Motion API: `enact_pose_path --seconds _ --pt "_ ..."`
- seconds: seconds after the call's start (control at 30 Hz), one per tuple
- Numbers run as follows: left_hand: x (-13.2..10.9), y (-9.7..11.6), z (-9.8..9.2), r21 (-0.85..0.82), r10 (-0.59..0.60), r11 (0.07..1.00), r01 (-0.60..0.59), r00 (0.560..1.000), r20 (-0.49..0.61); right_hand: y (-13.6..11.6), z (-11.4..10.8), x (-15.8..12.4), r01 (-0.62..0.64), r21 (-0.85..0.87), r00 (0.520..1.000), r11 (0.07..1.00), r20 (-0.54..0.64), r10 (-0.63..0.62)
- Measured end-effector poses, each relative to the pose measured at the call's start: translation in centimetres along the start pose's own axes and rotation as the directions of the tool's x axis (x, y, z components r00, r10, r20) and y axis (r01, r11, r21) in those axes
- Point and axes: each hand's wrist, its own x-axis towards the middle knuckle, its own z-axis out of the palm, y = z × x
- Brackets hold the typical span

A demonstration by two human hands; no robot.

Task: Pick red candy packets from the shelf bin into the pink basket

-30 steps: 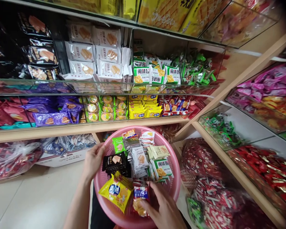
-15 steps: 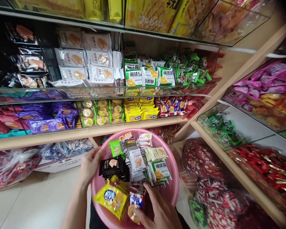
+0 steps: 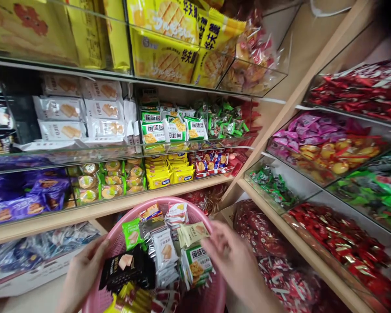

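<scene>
A pink plastic basket [image 3: 117, 232] is in front of me, loaded with small wrapped snacks. My left hand [image 3: 84, 269] grips its left rim. On the basket's right side, my right hand [image 3: 231, 256] is closed at the rim, a little blurred, beside a green-and-white snack packet [image 3: 197, 265]. Inside lie black packets [image 3: 125, 267], white wafer packets [image 3: 165, 252], a green packet [image 3: 133, 234], a cream packet [image 3: 193, 234] and yellow packets [image 3: 130, 298] at the near side.
Ahead, wooden shelves [image 3: 124, 208] carry clear bins of sorted snacks, among them yellow waffle packets [image 3: 164, 56] and purple packets [image 3: 48, 191]. More bins with red-wrapped sweets [image 3: 342, 243] line the right. Bagged stock [image 3: 257, 230] sits low beneath them.
My right hand has left the red-and-blue packet inside the basket and moved up to the right rim. The basket appears lower and further left, and the view has shifted right.
</scene>
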Motion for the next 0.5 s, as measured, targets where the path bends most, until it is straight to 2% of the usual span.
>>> enact_pose_path --seconds 0.07,0.13,0.2,0.27,0.37,0.5 --pt "0.3 -0.3 0.0 0.013 -0.017 1.000 0.016 1.000 0.024 1.7 -2.0 4.7 -0.002 -0.044 0.991 0.999 -0.133 -0.004" --pt "0.7 -0.5 0.1 0.018 -0.012 1.000 0.011 0.999 0.043 4.0 -2.9 9.4 0.045 -0.125 0.973 0.991 -0.217 -0.072" --pt "0.9 -0.7 0.1 0.026 0.004 1.000 -0.005 0.999 0.046 6.3 -3.0 13.8 0.118 -0.301 0.949 0.946 -0.246 -0.197" --pt "1.2 -1.0 0.2 0.057 0.013 0.998 -0.014 0.999 0.032 8.2 -2.7 17.6 0.125 -0.359 0.944 0.925 -0.245 -0.222" --pt "1.5 -1.5 0.1 0.100 0.028 0.995 -0.030 0.999 0.017 10.2 -2.3 22.0 0.066 -0.405 0.944 0.912 -0.269 -0.188" --pt "1.8 -2.6 0.0 0.121 0.092 0.989 -0.088 0.996 -0.023 12.4 -2.7 25.1 -0.071 -0.430 0.929 0.900 -0.357 -0.097"
